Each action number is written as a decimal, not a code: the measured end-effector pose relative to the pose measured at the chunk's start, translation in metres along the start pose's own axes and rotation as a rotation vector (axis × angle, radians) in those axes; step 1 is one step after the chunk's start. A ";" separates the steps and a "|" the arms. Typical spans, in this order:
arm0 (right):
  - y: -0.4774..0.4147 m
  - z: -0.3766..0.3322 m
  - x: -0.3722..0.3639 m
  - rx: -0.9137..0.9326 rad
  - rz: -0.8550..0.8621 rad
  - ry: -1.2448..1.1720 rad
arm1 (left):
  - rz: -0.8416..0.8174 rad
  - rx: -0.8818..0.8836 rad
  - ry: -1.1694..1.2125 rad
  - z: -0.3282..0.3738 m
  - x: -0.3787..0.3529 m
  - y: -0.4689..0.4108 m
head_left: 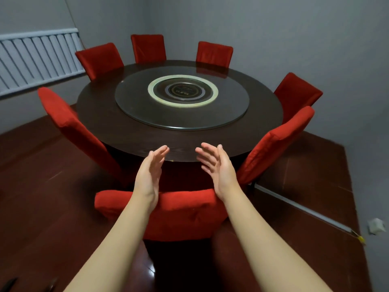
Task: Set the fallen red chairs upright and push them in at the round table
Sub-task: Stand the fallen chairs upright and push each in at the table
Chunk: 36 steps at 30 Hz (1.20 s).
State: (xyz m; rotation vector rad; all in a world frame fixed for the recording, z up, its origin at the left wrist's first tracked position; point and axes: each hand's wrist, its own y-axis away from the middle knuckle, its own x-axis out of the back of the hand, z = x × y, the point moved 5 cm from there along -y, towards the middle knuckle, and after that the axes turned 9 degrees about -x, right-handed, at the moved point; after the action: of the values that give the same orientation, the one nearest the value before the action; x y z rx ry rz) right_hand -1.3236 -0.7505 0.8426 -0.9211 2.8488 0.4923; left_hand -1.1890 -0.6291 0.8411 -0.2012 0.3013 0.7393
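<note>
Looking down from 6 o'clock on the round table (126, 131), dark wood, with a glass turntable (231, 106) lying flat in its middle and a pale ring at the centre of that.

Around the rim, counting seven red chairs, all standing upright and drawn close to the table. Closest, the 6 o'clock chair (179, 211), seen from behind, with the top of its backrest just under the wrists. To the sides, the 8 o'clock chair (71, 127) and the 4 o'clock chair (273, 148), each with a tall backrest beside the table edge. Further round, the 2 o'clock chair (296, 93), the 1 o'clock chair (214, 53), the 12 o'clock chair (148, 48) and the 10 o'clock chair (99, 60), showing only their backrests above the tabletop.

Holding the left hand (150, 171) and the right hand (216, 167) forward in the air, above the backrest of the 6 o'clock chair and before the near rim of the table. Palms turned toward each other with a clear gap between them. Fingers straight to slightly relaxed on both hands, gripping nothing.

On the wall toward 10 o'clock, a white slatted panel (37, 57). On the dark red floor (42, 197) toward 4 o'clock, a white strip (305, 209) running to the wall, and near its end a small white object (376, 226), maybe a box, too blurred to say.
</note>
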 end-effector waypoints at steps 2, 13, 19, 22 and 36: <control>-0.006 -0.018 0.002 0.039 0.019 -0.141 | -0.038 -0.035 0.092 0.009 -0.020 -0.017; -0.019 -0.081 0.110 0.196 0.171 -0.366 | -0.322 -0.055 0.148 -0.001 -0.152 -0.071; -0.035 -0.081 0.197 0.208 0.215 -0.393 | -0.372 -0.014 0.120 -0.040 -0.230 -0.082; -0.042 -0.093 0.260 0.207 0.229 -0.404 | -0.363 0.011 0.107 -0.062 -0.279 -0.087; -0.131 -0.161 0.457 0.128 0.094 -0.215 | -0.272 0.026 -0.026 -0.145 -0.444 -0.125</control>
State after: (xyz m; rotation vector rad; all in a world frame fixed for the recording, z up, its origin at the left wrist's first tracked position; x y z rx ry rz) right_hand -1.6182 -1.1565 0.8683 -0.6716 2.6999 0.3865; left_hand -1.4423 -1.0403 0.8644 -0.2035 0.2529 0.4689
